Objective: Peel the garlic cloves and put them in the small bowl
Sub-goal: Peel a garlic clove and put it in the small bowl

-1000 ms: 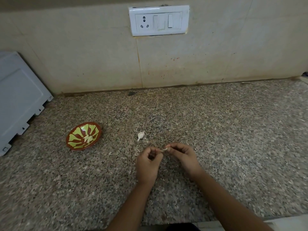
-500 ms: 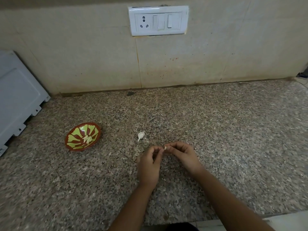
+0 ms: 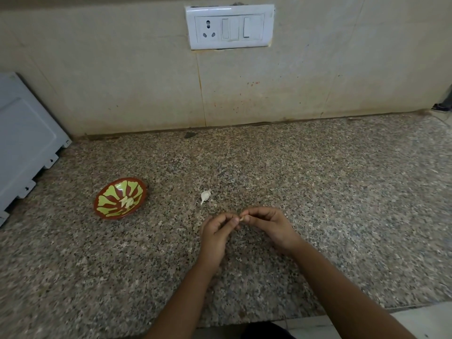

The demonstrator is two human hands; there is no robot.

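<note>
A small red bowl with a yellow-green leaf pattern (image 3: 107, 206) sits on the granite counter at the left, with pale peeled garlic cloves (image 3: 127, 201) in its middle. One unpeeled white clove (image 3: 205, 195) lies on the counter between the bowl and my hands. My right hand (image 3: 267, 227) pinches a small garlic clove (image 3: 241, 218) at its fingertips. My left hand (image 3: 216, 232) has its fingers curled, with the fingertips meeting the same clove from the left. Most of the clove is hidden by the fingers.
The speckled granite counter (image 3: 318, 187) runs to a tiled wall with a white socket-and-switch plate (image 3: 230, 26). A pale grey appliance panel (image 3: 22, 143) leans at the far left. The counter's front edge runs just below my forearms.
My hands stay together at the counter's middle, with small finger movements on the clove. The bowl and the loose clove have not moved.
</note>
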